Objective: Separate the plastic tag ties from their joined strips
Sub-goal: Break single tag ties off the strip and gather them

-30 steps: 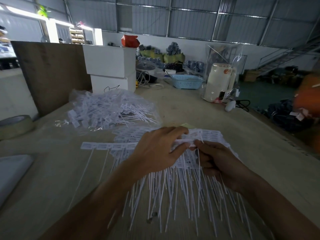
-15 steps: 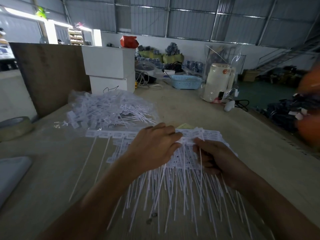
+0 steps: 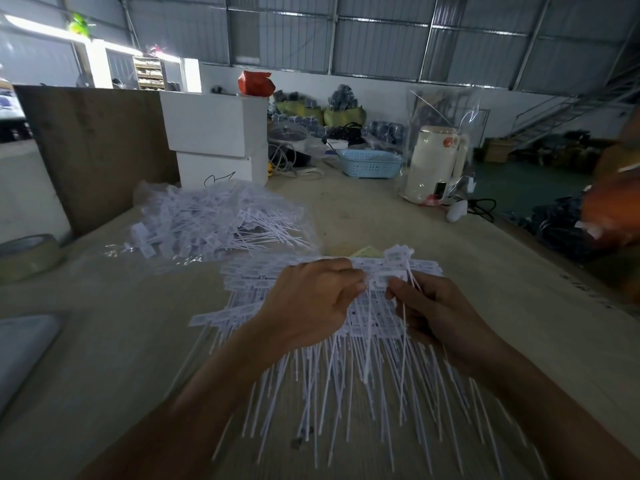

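A stack of joined white tag-tie strips [image 3: 332, 344] lies on the wooden table in front of me, label heads away from me, thin tails fanned toward me. My left hand [image 3: 308, 306] pinches the label end of a strip at the top of the stack. My right hand [image 3: 433, 306] pinches the neighbouring tie [image 3: 403, 268] by its head, its tail running down past my fingers. The two hands almost touch above the stack. A heap of loose separated ties [image 3: 214, 220] lies on clear plastic at the far left.
A tape roll [image 3: 27, 256] sits at the left edge and a pale flat object [image 3: 24, 344] lies near left. Two stacked white boxes [image 3: 214, 140], a blue basket [image 3: 370, 162] and a cream kettle [image 3: 433, 164] stand at the back. An orange blur [image 3: 609, 209] shows at right.
The long strip that stuck out to the left has been drawn in to the stack. Both hands have closed together on the top strip, and one tie head now stands up at the right fingers.
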`<state>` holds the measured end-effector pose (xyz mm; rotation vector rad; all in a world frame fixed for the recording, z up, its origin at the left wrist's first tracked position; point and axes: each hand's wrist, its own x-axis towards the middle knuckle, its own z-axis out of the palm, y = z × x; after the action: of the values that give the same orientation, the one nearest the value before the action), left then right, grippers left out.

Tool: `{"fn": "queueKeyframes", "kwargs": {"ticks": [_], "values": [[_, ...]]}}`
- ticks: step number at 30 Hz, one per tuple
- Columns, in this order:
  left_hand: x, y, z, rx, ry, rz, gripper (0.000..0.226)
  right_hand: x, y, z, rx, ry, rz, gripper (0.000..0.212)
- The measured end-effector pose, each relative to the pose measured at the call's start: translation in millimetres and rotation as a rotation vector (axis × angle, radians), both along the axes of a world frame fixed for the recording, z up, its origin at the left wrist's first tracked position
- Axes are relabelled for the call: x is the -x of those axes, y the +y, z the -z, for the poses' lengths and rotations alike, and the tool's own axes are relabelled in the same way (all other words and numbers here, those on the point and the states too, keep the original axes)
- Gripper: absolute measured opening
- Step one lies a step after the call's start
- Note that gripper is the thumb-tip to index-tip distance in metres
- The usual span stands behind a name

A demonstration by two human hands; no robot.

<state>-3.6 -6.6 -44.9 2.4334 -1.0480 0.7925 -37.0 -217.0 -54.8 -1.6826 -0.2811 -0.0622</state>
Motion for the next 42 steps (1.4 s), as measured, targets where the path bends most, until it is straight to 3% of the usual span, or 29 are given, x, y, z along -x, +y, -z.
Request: {"fn": "queueKeyframes", "kwargs": {"ticks": [6,10,13,18,26,30,37,42], "values": [[-5.3,1.5,1.7,0.070,0.166,0.055,0.034,-0.3,-0.1,0.6,0.014,-0.045,-0.026,0.024],[-12.3,1.5,5.2,0.162,0.283,0.110,0.026,-1.1,0.2,2.2,0.091,-0.113,-0.019,0.022],[-13.8,0.8,7.0,0.291,0.402,0.147,0.024,-2.6,0.9,3.7,0.172,-0.195,0.013,0.036],[-13.9,-0.1,4.7,0.289,0.292,0.148,0.015,-0.2,0.9,2.4,-0.059,0.005,-0.021,0.040],[-11.2,-0.2,4.9,0.195,0.159,0.250,0.018,-3.4,1.3,3.3,-0.133,0.186,-0.062,0.041],[-12.8,4.7,3.3,0.143,0.343,0.327,0.022,-3.6,-0.4,7.4,-0.069,0.200,-0.097,0.038],[-13.9,12.8,2.2,0.018,0.596,0.423,0.024,-0.1,1.9,2.3,0.292,0.112,-0.134,0.039],[-13.3,16.0,-1.7,0.154,0.756,0.529,0.022,1.5,-1.2,-3.2,0.228,0.080,-0.161,0.037]]}}
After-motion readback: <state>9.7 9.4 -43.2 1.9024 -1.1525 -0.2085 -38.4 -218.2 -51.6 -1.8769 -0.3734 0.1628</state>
